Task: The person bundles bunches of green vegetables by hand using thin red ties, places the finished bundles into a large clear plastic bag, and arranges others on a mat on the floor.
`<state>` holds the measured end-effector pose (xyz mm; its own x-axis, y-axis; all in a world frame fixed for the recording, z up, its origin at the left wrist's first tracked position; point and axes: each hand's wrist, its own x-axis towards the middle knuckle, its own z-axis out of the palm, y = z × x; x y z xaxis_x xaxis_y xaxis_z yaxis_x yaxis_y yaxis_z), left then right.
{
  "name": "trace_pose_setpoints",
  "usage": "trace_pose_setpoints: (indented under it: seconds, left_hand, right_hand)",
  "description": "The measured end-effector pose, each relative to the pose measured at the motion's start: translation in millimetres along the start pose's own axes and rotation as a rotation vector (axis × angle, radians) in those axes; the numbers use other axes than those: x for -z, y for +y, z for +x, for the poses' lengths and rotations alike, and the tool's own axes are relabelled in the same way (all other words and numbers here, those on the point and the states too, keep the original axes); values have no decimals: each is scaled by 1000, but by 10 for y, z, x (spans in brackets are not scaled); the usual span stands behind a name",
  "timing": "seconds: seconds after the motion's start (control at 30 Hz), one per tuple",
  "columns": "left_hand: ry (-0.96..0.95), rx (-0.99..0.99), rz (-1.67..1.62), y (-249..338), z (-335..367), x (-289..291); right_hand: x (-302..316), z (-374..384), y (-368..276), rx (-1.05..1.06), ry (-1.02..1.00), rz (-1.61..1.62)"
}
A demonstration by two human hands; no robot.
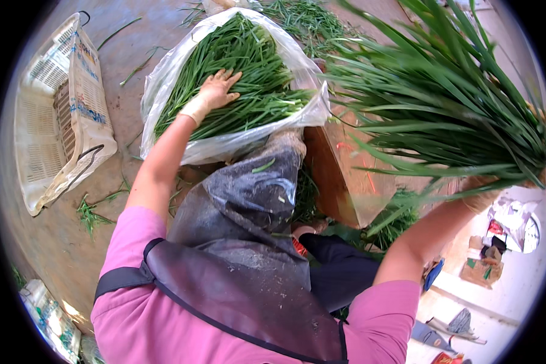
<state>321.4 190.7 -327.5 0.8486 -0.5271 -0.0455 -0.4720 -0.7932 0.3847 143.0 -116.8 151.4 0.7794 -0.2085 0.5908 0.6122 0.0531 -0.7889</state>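
We see the bunch of long greens (455,115) held up to the right of the plastic bag (224,148), with its leaf tips pointing toward the bag and its stem ends on the side away from it. Our right hand (480,193) grips the bunch near the stem ends, from the side closer to our body; most of the leaf length extends from the grip toward the bag, and the leaves hide most of the fingers. Our left hand (217,91) is at the bag's mouth, where it lies palm down, fingers spread and grasping nothing, on top of the bagged greens (239,54). These fill the bag, whose clear plastic edge stands around them. Just right of the bag, below the raised bunch, we note a brown wooden piece (327,170). Loose greens (306,27) lie on the floor beyond the bag, and a smaller heap (400,215) lies to its right, on our side. Left of the bag, and apart from it, is a white crate (94,121). On the near side of the bag, our dark apron (242,273) covers a pink shirt (133,236).
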Motion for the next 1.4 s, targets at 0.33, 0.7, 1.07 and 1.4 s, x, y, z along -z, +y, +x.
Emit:
trace_pose_setpoints:
  seconds: [0.33,0.7,1.07,1.4]
  left_hand:
    - [-302,-707,-1443,2143,-887,2198]
    - [-897,-91,-1967,3516,-1587,1374]
    - [-744,126,-2347,4584,-1160,565]
    - [-619,-3,-2916,5759,-154,360]
  right_hand:
    - [653,-1390,-206,-369,0,212]
    - [610,-2179,238,-791,234,277]
    - [1364,-2489,176,-894,-13,-730]
    - [2065,-189,280,-1695,-749,-1011]
